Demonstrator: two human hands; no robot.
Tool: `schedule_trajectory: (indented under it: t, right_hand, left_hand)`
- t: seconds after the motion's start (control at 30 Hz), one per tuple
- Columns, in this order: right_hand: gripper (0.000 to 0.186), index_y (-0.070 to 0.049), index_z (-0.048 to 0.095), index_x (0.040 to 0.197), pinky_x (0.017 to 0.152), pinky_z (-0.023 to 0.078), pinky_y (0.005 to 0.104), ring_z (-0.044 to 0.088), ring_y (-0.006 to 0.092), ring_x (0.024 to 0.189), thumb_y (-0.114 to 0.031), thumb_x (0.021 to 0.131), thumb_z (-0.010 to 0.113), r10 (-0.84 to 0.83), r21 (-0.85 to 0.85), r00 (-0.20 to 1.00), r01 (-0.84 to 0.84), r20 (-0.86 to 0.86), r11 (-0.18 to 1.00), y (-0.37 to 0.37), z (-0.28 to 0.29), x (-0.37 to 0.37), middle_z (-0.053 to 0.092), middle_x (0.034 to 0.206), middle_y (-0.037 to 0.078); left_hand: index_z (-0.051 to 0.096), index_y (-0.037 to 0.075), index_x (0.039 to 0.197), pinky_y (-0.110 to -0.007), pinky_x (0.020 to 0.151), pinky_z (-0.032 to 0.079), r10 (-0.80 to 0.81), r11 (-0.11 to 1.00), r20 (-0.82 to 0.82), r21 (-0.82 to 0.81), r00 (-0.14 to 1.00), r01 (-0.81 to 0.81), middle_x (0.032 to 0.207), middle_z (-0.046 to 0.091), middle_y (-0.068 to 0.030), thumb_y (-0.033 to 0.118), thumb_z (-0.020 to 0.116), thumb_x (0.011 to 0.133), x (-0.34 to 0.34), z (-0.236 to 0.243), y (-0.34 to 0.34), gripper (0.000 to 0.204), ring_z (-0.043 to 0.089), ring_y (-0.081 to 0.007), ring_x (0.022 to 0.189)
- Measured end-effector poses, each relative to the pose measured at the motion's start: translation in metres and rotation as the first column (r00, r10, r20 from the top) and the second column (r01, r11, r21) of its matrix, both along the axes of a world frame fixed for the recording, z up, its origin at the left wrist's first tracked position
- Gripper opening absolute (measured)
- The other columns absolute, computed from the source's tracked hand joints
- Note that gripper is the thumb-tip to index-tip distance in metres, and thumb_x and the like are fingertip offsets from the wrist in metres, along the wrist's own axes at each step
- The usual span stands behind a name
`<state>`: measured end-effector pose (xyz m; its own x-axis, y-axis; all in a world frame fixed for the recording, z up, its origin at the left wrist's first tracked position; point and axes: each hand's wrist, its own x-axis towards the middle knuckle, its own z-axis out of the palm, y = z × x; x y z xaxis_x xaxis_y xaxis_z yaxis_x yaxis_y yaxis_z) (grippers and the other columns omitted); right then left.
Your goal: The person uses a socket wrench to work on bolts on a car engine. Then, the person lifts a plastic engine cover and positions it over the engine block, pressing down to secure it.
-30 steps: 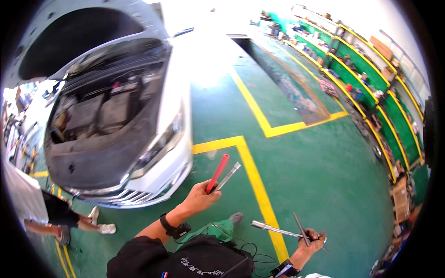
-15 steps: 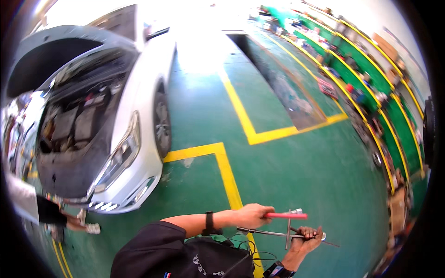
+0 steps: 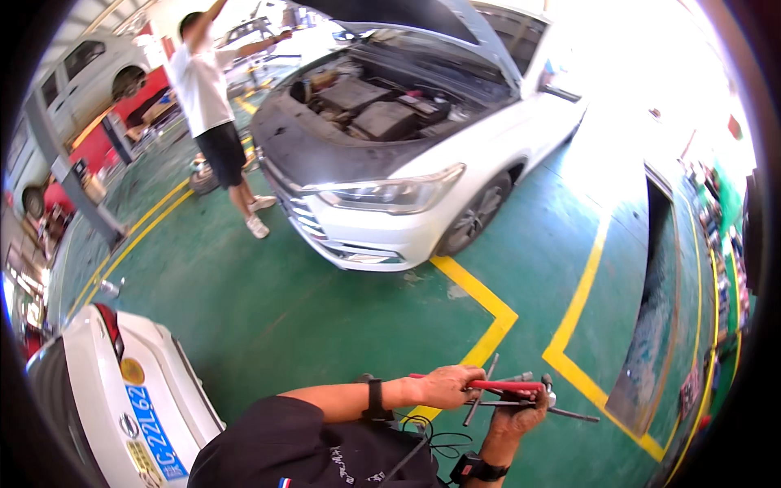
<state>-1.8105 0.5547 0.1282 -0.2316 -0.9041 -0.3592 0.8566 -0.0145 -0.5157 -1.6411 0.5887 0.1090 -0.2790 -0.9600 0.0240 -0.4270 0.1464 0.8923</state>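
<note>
My left hand (image 3: 447, 386) is closed around a long red-handled tool (image 3: 500, 385), and a red tip shows behind the wrist side of the hand. Close to its fingers stands the crossbar of a metal T-handle wrench (image 3: 493, 366). My right hand (image 3: 519, 415) grips the bundle of tools from below, its fingers bent around the metal shafts. A thin dark rod (image 3: 576, 416) sticks out past that hand to the right. Which shaft belongs to which tool is partly hidden by the fingers. Black cable (image 3: 443, 443) loops below the hands, in front of my shirt.
Ahead stands a white car (image 3: 390, 191) with its hood up. A person in a white shirt (image 3: 202, 89) is beside it, one arm raised. Another white car's rear (image 3: 154, 390) is at lower left. A floor pit (image 3: 655, 301) and shelves (image 3: 736, 268) lie to the right.
My view has swung left, bringing in the second car and more of the person. My hands have come closer together, and the red-handled tool now reaches my right hand.
</note>
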Motion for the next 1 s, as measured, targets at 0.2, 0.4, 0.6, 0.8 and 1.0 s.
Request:
schedule_trajectory:
  t: [0.2, 0.4, 0.6, 0.8, 1.0]
  right_hand:
    - [0.006, -0.010, 0.053, 0.095, 0.056, 0.047, 0.0325, 0.053, 0.0164, 0.055, -0.016, 0.093, 0.055, 0.419, -0.079, 0.894, -0.412, 0.160, 0.908, 0.013, -0.008, 0.109, 0.052, 0.060, 0.003]
    - [0.025, -0.013, 0.048, 0.069, 0.059, 0.044, 0.0365, 0.049, 0.0180, 0.054, -0.020, 0.090, 0.059, 0.621, 0.028, 0.766, -0.633, 0.168, 0.773, 0.057, -0.017, 0.242, 0.048, 0.059, 0.002]
    - [0.027, -0.013, 0.044, 0.067, 0.060, 0.042, 0.0369, 0.046, 0.0192, 0.055, -0.016, 0.089, 0.059, 0.712, 0.105, 0.675, -0.736, 0.193, 0.669, 0.110, -0.004, 0.363, 0.045, 0.060, 0.002]
    - [0.030, -0.015, 0.041, 0.063, 0.058, 0.040, 0.0335, 0.043, 0.0166, 0.052, -0.016, 0.084, 0.062, 0.741, 0.158, 0.659, -0.751, 0.128, 0.641, 0.137, 0.008, 0.411, 0.041, 0.057, 0.000]
    - [0.028, -0.014, 0.043, 0.065, 0.059, 0.040, 0.0353, 0.043, 0.0174, 0.054, -0.015, 0.085, 0.062, 0.713, 0.109, 0.699, -0.714, 0.054, 0.692, 0.134, 0.004, 0.400, 0.043, 0.058, 0.001]
  left_hand:
    - [0.059, 0.007, 0.106, -0.039, 0.067, 0.048, 0.322, 0.944, -0.035, -0.067, 0.946, -0.324, 0.095, 0.058, -0.0123, 0.017, 0.071, 0.086, 0.095, -0.015, 0.068, 0.025, 0.060, -0.0308, 0.078]
    - [0.058, 0.005, 0.112, -0.037, 0.075, 0.050, 0.530, 0.847, -0.224, 0.172, 0.818, -0.503, 0.091, 0.065, -0.0155, 0.019, 0.072, 0.086, 0.211, -0.025, 0.154, 0.032, 0.063, -0.0284, 0.080]
    - [0.055, 0.001, 0.123, -0.028, 0.087, 0.048, 0.616, 0.784, -0.307, 0.334, 0.726, -0.524, 0.100, 0.064, -0.0027, 0.010, 0.070, 0.090, 0.314, -0.009, 0.223, 0.037, 0.056, -0.0098, 0.093]
    - [0.048, -0.002, 0.135, -0.030, 0.088, 0.052, 0.638, 0.767, -0.405, 0.411, 0.655, -0.493, 0.107, 0.066, -0.0066, 0.002, 0.067, 0.089, 0.350, -0.017, 0.262, 0.050, 0.062, -0.0124, 0.094]
    - [0.055, -0.002, 0.115, -0.030, 0.079, 0.054, 0.615, 0.787, -0.510, 0.437, 0.601, -0.435, 0.093, 0.068, -0.0072, 0.004, 0.067, 0.086, 0.343, -0.034, 0.272, 0.032, 0.066, -0.0129, 0.083]
